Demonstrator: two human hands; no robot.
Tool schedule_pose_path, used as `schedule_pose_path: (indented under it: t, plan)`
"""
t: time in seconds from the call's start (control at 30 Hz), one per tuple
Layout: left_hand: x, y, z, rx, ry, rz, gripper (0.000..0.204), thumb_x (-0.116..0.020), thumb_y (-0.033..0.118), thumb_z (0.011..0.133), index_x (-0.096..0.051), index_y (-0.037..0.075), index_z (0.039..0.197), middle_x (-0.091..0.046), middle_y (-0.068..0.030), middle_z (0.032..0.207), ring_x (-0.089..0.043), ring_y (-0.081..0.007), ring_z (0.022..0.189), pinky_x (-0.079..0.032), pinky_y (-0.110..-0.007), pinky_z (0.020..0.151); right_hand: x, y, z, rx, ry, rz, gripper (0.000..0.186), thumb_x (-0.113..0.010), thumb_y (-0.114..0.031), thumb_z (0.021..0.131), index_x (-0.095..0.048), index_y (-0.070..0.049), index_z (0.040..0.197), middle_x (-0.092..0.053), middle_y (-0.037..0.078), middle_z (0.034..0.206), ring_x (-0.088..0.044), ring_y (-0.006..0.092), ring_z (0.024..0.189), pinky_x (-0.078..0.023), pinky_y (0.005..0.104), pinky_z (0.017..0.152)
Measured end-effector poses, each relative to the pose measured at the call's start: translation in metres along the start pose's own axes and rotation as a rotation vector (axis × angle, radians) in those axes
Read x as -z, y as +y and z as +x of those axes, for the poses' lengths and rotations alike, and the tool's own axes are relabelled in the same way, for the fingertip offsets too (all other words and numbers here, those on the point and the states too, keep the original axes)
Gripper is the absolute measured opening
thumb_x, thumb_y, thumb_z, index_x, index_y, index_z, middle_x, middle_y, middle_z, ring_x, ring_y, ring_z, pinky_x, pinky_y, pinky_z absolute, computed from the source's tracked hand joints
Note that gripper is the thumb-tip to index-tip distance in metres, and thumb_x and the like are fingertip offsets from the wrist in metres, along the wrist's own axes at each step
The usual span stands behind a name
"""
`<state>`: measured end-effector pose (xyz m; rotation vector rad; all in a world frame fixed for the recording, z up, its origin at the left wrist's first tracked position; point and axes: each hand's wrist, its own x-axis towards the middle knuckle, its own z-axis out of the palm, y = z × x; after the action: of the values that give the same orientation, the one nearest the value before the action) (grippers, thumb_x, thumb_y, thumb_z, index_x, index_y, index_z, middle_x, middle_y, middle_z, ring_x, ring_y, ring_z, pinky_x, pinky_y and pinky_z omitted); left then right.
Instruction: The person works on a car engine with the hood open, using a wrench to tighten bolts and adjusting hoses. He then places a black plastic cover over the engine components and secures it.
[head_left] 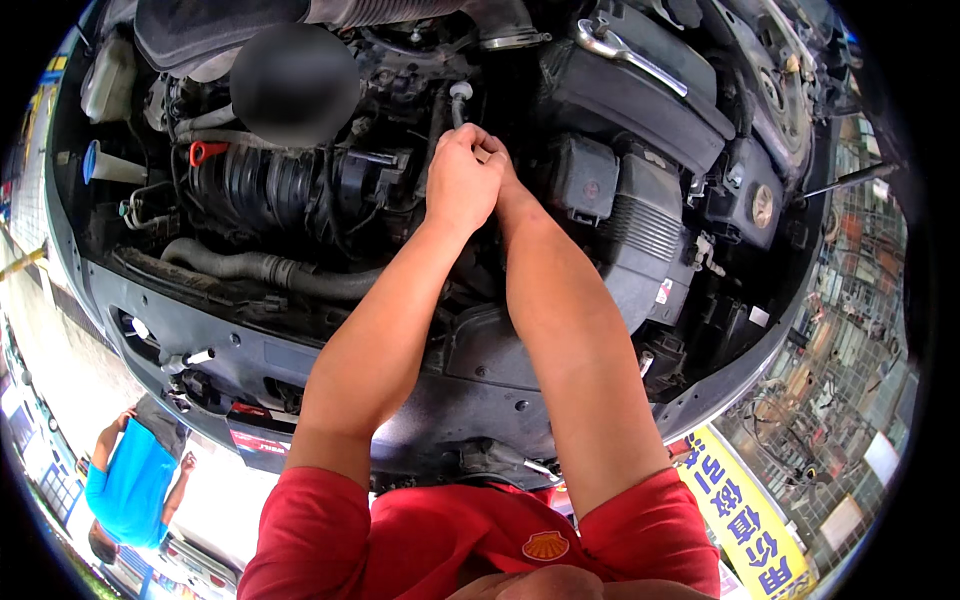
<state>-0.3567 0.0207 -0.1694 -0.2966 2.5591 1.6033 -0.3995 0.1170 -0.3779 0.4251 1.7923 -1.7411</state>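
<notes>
My left hand (463, 184) and right hand (507, 182) are curled together, around what I can't tell, right by the white-tipped black hose (459, 112), and if I slip in this tight spot, I could knock it loose.

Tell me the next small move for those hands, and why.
Probably ease the left hand slightly aside for a clearer look: it overlaps the right hand just below the white cap in the engine bay, hiding whatever they may be gripping. The wrench can likely wait, lying on the black box.
</notes>
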Motion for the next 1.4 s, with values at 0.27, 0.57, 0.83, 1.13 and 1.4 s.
schedule_pose_path:
  t: [0.27,0.57,0.83,1.13,1.4]
  plan:
    - [0.002,0.003,-0.001,0.025,-0.015,-0.016,0.023,-0.070,0.018,0.084,-0.065,0.000,0.097,-0.069,-0.0169,0.100,-0.068,-0.0301,0.085,-0.053,-0.039,0.079,0.000,-0.003,0.000,0.004,-0.007,-0.040,0.027,-0.065,-0.027,0.094,-0.071,-0.002,0.104,-0.074,0.019,0.107,-0.073,0.0307,0.094,-0.057,0.0400,0.076]
    - [0.004,0.014,-0.004,0.037,-0.036,0.013,0.022,-0.069,0.017,0.083,-0.066,0.000,0.097,-0.068,-0.0199,0.108,-0.067,-0.0363,0.099,-0.053,-0.042,0.087,0.004,-0.005,-0.017,-0.005,0.028,-0.102,0.027,-0.064,-0.026,0.094,-0.070,-0.003,0.105,-0.074,0.019,0.108,-0.073,0.0316,0.095,-0.057,0.0405,0.077]
    - [0.010,0.015,-0.004,0.052,-0.014,-0.011,0.021,-0.069,0.017,0.083,-0.067,0.001,0.096,-0.069,-0.0200,0.110,-0.066,-0.0377,0.103,-0.052,-0.043,0.090,0.004,-0.011,-0.029,0.000,0.028,-0.211,0.026,-0.064,-0.026,0.094,-0.070,-0.003,0.107,-0.074,0.019,0.109,-0.073,0.0324,0.096,-0.058,0.0409,0.078]
    - [0.009,0.016,-0.005,0.096,-0.027,-0.052,0.019,-0.071,0.016,0.084,-0.068,0.002,0.096,-0.066,-0.0192,0.111,-0.064,-0.0387,0.105,-0.052,-0.044,0.093,0.010,-0.028,-0.058,0.001,0.056,-0.476,0.026,-0.063,-0.025,0.094,-0.070,-0.004,0.108,-0.074,0.019,0.110,-0.074,0.0333,0.098,-0.059,0.0415,0.079]
    - [0.012,0.020,-0.005,0.141,-0.035,-0.080,0.017,-0.071,0.015,0.085,-0.067,0.003,0.097,-0.065,-0.0189,0.113,-0.064,-0.0398,0.106,-0.052,-0.045,0.093,0.010,-0.046,-0.076,0.018,0.068,-0.739,0.026,-0.062,-0.024,0.094,-0.070,-0.005,0.109,-0.074,0.019,0.110,-0.074,0.0341,0.099,-0.059,0.0419,0.080]
